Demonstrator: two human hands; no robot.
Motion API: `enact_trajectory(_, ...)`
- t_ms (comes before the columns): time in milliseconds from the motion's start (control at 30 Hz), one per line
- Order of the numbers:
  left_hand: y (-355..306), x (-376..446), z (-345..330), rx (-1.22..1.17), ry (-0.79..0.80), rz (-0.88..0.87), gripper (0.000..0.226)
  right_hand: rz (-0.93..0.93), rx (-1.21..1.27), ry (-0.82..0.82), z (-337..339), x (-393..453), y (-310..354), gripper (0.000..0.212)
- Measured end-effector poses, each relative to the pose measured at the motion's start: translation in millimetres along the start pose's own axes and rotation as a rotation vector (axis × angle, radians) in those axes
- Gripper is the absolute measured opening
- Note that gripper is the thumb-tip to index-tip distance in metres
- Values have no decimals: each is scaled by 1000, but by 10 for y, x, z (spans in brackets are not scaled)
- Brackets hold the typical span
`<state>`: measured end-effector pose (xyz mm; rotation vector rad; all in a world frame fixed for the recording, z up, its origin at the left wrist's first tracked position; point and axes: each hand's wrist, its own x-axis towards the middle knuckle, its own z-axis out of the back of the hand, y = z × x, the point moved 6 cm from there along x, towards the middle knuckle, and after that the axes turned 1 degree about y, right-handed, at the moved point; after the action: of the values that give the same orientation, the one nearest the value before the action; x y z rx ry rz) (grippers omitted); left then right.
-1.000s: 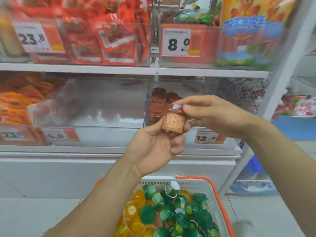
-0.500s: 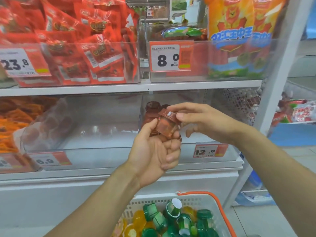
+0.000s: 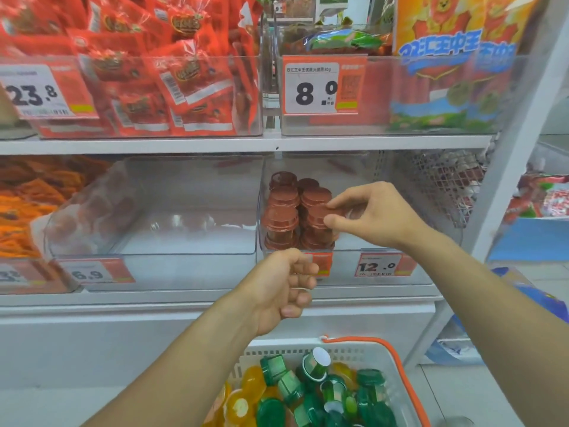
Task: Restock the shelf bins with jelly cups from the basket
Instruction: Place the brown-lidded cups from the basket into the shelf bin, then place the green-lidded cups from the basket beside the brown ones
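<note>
Pinching a brown jelly cup [image 3: 320, 218] atop the front stack in the clear bin [image 3: 354, 245], the right hand [image 3: 369, 214] risks toppling that stack if released off-centre. Left hand [image 3: 286, 288], below the bin, is loosely curled, holding nothing visible. Green and yellow cups wait in the basket [image 3: 403, 383] below the bin.

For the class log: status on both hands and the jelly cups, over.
Right hand pinching brown plastic jelly cup onto the stack in the clear shelf bin. Left hand loosely curled, holding nothing. White basket below. Nothing blocking.

The right hand [image 3: 374, 215] reaches forward, arm extended, thumb and fingers [image 3: 334, 224] pinching. The left hand [image 3: 284, 286] sits lower, fingers loosely curled, holding nothing visible.
</note>
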<state>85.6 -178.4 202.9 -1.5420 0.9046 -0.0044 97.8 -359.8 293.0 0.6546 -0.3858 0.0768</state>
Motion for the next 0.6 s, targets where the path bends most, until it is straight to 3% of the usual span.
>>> enact_trajectory(600,146,13,46,10,-69,23,19,63,-3,74,-99,-11,-66,25)
